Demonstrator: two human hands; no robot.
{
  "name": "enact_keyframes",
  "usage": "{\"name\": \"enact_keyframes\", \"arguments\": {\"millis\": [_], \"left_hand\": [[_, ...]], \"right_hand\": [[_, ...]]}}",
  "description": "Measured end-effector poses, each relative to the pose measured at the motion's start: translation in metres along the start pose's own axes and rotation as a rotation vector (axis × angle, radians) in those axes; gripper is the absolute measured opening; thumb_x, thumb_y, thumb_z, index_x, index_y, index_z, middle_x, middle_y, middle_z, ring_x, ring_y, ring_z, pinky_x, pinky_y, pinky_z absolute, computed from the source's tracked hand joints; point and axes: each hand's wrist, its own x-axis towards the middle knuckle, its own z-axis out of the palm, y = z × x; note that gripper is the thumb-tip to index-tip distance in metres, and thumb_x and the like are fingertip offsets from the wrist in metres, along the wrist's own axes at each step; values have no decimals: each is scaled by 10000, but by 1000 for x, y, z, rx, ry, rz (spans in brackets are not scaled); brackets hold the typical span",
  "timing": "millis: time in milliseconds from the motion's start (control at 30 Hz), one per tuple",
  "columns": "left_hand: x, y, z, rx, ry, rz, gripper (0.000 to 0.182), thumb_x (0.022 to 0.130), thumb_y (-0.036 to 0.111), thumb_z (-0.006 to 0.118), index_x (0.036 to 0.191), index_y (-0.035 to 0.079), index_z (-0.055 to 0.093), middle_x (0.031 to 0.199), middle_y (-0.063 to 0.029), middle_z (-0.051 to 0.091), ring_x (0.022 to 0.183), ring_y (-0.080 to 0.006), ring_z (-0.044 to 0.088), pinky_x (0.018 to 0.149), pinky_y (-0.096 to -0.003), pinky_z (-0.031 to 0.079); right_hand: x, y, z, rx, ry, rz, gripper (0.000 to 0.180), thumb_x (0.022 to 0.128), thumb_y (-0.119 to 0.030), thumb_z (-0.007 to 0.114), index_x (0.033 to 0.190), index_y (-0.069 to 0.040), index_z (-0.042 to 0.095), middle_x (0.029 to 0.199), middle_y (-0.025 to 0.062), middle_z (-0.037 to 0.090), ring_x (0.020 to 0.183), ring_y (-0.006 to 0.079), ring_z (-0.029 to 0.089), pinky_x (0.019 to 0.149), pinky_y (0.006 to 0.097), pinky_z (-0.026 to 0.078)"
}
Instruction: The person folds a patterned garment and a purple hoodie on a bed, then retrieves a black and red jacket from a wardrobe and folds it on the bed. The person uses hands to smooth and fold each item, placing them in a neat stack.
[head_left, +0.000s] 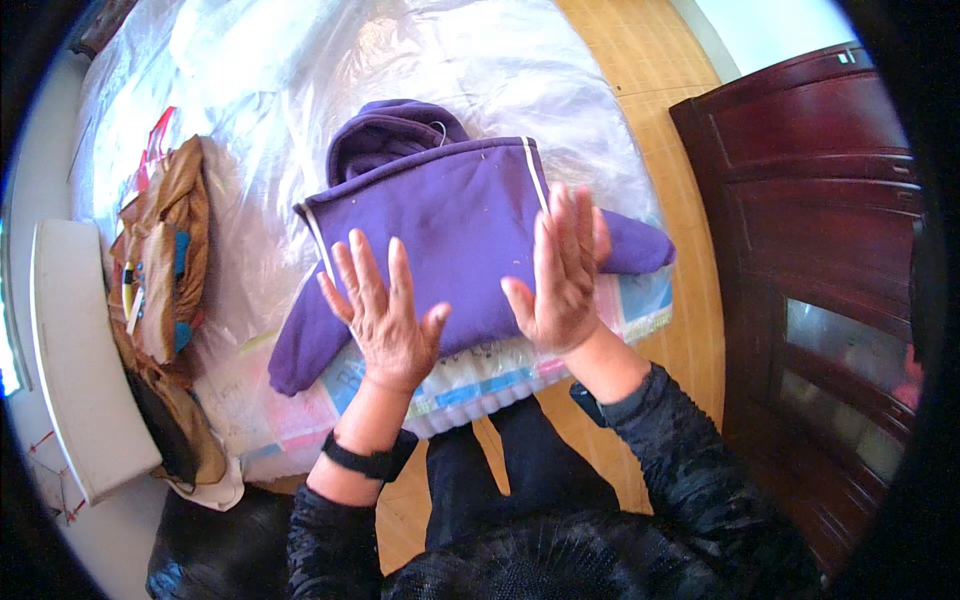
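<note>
A purple hooded sweatshirt lies spread on a plastic-covered bed. Its hood is at the far side, partly hidden behind the folded-up hem edge, and white piping runs down both sides. One sleeve slants out to the left near the bed's front edge; the other sleeve points right. My left hand, fingers spread, is over the garment's near left part. Over its right side is my right hand, thumb apart and slightly blurred. Neither hand holds anything; whether they touch the cloth I cannot tell.
Brown clothing lies in a heap on the bed's left, beside a white headboard-like panel. A dark red wooden cabinet with glass panes stands on the right, across a strip of tan floor. A black bag-like object is at lower left.
</note>
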Motion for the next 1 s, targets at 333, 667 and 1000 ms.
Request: {"name": "enact_keyframes", "arguments": {"millis": [333, 667, 1000], "left_hand": [[-30, -81, 133, -33, -710, -81, 565, 942, 486, 449, 1370, 119, 493, 1438, -179, 429, 1353, -381, 349, 1138, -469, 233], [40, -162, 81, -279, -118, -793, 715, 724, 388, 806, 1234, -26, 521, 1187, -222, 597, 1124, -368, 568, 964, -452, 435], [47, -145, 69, -368, -337, -666, 550, 718, 248, 814, 1134, -45, 605, 1028, -158, 686, 897, -266, 676, 812, -389, 546]], "right_hand": [[-64, 57, 96, -233, -534, 26, 558, 852, -317, 608, 1375, -168, 482, 1487, 12, 370, 1411, 250, 263, 1132, 531, 183], [-102, 79, 58, -41, -196, 671, 765, 815, -285, 691, 1412, 24, 326, 1391, 279, 382, 1264, 432, 392, 1055, 496, 325], [-150, 58, 46, -8, -212, 680, 740, 836, -216, 634, 1444, 8, 277, 1358, 269, 398, 1239, 435, 406, 1059, 492, 327]]}}
